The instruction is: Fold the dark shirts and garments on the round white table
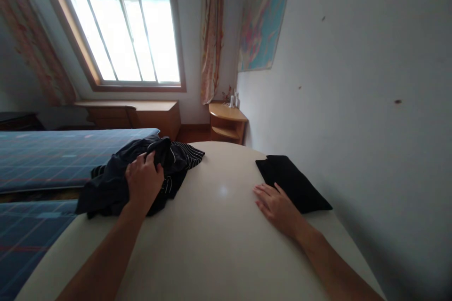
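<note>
My right grip (277, 207) is lying just beside the black cloth (300, 183), which is resting to the right and a little far of it. The long axis of this cloth is running from far left to near right, and my fingers are pointing toward the left, across its near-left edge. Whether they are touching it, I cannot tell. This grip is spreading open, palm down, and it is holding nothing that I can see.

My left grip (144, 181) is resting on top of the dark pile (109, 181) with the fingers curling into it. How firmly it is closing, I cannot tell, because the fingertips are partly hiding. The pile is stretching from near left to far right, with a striped part (193, 154) showing at its far-right end. For the pile the left grip is nearer; for the black cloth, the right.

Both things are lying on the pale, rounded counter (215, 230), well apart, with bare surface between. To the left a blue plaid cover (52, 155) is spreading. On the far side a bright window (116, 23) is standing above a desk (155, 113), and on the right wall (353, 56) a map (268, 19) is hanging.
</note>
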`<state>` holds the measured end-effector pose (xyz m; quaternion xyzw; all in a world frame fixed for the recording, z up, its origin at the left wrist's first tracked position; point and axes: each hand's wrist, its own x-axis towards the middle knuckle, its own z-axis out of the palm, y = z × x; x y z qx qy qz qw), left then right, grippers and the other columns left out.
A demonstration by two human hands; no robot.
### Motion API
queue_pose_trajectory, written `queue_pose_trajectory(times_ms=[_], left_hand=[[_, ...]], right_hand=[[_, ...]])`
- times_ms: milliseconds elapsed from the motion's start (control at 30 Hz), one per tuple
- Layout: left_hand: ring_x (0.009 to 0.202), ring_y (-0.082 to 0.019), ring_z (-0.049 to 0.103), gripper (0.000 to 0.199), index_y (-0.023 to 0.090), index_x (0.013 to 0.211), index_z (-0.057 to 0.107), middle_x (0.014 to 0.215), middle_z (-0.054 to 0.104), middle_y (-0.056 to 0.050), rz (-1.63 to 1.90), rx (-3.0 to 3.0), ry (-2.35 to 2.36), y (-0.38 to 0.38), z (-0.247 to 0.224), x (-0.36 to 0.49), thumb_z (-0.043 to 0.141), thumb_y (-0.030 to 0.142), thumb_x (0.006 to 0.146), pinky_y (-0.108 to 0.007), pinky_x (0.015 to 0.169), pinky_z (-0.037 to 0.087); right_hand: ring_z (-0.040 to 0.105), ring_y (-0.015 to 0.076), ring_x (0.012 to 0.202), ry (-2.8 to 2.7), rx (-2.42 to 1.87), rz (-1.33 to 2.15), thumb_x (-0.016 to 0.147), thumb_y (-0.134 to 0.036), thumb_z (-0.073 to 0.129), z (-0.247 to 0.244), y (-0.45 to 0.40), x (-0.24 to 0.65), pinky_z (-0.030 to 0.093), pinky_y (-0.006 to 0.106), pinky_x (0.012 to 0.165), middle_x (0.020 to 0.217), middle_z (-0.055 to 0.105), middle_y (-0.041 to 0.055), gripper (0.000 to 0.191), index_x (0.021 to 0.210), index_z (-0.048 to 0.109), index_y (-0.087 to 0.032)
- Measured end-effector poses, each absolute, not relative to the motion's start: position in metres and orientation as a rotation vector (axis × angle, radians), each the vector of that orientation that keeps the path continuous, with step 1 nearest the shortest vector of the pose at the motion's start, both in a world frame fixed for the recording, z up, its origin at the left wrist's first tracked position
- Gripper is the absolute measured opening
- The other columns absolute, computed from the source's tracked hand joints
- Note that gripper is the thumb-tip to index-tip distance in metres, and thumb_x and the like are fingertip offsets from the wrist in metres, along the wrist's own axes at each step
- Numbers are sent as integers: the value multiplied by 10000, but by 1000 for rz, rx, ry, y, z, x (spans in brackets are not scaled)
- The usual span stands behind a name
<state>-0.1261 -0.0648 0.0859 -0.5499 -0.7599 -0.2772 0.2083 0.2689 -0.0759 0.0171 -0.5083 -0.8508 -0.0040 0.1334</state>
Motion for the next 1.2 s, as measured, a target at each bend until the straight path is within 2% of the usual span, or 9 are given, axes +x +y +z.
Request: queue_pose_trajectory(times_ms=[167,333,600,667,800,867,967,1067,1200], left_hand=[[1084,-306,630,436,110,1318,577,1217,643,-153,-1009,-1796,-1912,-71,105,-105,385,171,931,-414,983,480],[1088,-227,664,429,235,1268,624,1238,675,-50,-1148,-2314,-1726,-87,110,-71,365,145,938,-327,965,499],[1072,-176,675,483,290,1264,655,1172,720,-7,-628,-3265,-1307,-139,125,-18,418,61,912,-261,954,489],[1075,-168,674,471,304,1274,650,1173,722,2,-596,-3363,-1247,-147,131,-12,412,75,938,-256,964,479],[1136,-162,652,426,295,1273,644,1243,700,3,-718,-3316,-1318,-145,132,-16,393,123,974,-254,1009,454],[1189,-180,626,426,295,1360,576,1299,671,-12,-768,-3197,-1460,-138,128,-24,423,180,979,-286,1044,441],[1306,-261,544,731,283,1534,354,1453,556,-67,-643,-3074,-1701,-128,119,-37,655,360,873,-377,1102,410],[1385,-328,456,994,209,1556,306,1537,450,-135,-346,-3094,-1801,-121,110,-42,792,432,718,-418,1135,375],[1213,-329,609,507,179,1308,568,1305,650,-139,-169,-3095,-1753,-116,99,-38,651,356,840,-406,1012,467]], right_hand=[[539,230,1315,-2466,-1457,50,1000,-332,411,24,-80,266,245,555,1195,1396,609,93,397,1318,627,-233],[555,241,1299,-2447,-1432,112,988,-333,446,26,-83,263,224,579,1199,1372,626,100,381,1306,626,-223],[469,308,1379,-2288,-1165,336,883,-505,653,33,-100,245,327,552,1168,1490,500,160,743,1515,378,-226],[499,288,1351,-2312,-1043,455,879,-431,673,37,-104,242,388,497,1139,1470,526,134,665,1477,440,-256],[623,258,1173,-2276,-950,636,925,-345,606,40,-106,239,468,426,1050,1241,684,97,205,1082,691,-243],[675,237,989,-2167,-1058,692,953,-398,558,38,-104,239,529,387,917,1049,727,81,218,1017,678,-227],[654,202,776,-1939,-1218,756,966,-489,506,35,-100,239,525,315,690,880,707,47,322,1052,641,-209],[635,190,753,-1685,-1232,811,937,-553,528,34,-95,240,495,291,664,845,690,37,397,1073,622,-192],[602,173,683,-1468,-1189,954,880,-630,584,30,-90,242,459,273,609,759,661,14,507,1117,605,-182]])
